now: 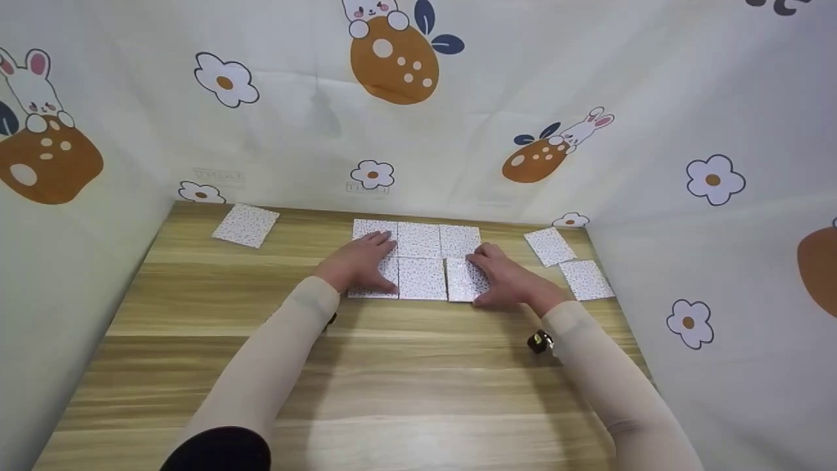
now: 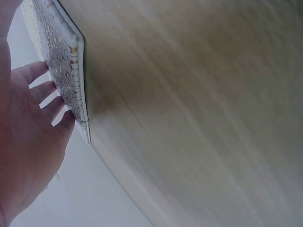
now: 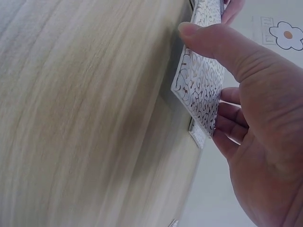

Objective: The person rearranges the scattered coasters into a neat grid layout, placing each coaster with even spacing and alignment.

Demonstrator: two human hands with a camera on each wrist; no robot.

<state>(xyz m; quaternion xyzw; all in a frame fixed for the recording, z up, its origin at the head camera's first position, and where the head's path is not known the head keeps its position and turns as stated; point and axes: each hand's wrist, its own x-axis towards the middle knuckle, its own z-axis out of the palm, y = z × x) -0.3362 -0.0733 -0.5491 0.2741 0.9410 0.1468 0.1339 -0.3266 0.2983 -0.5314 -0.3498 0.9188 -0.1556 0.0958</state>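
Observation:
White tiles with a fine speckled pattern lie in two rows of three at the back middle of the table; the front middle tile [image 1: 422, 279] shows whole. My right hand [image 1: 510, 278] grips the front right tile [image 1: 461, 281], thumb at its near edge and fingers at the far side. A narrow gap parts that tile from its neighbour. In the right wrist view the held tile [image 3: 201, 85] tilts up off the wood. My left hand [image 1: 359, 261] rests over the left-hand tiles, fingers spread. Its fingertips touch the left side of the patterned tiles [image 2: 61, 71] in the left wrist view.
One loose tile [image 1: 246, 226] lies at the back left of the wood-grain table [image 1: 418, 379]. Two more, an upper tile [image 1: 550, 246] and a lower tile [image 1: 586, 280], lie at the right edge. A printed curtain [image 1: 444, 137] encloses the table on the back and sides.

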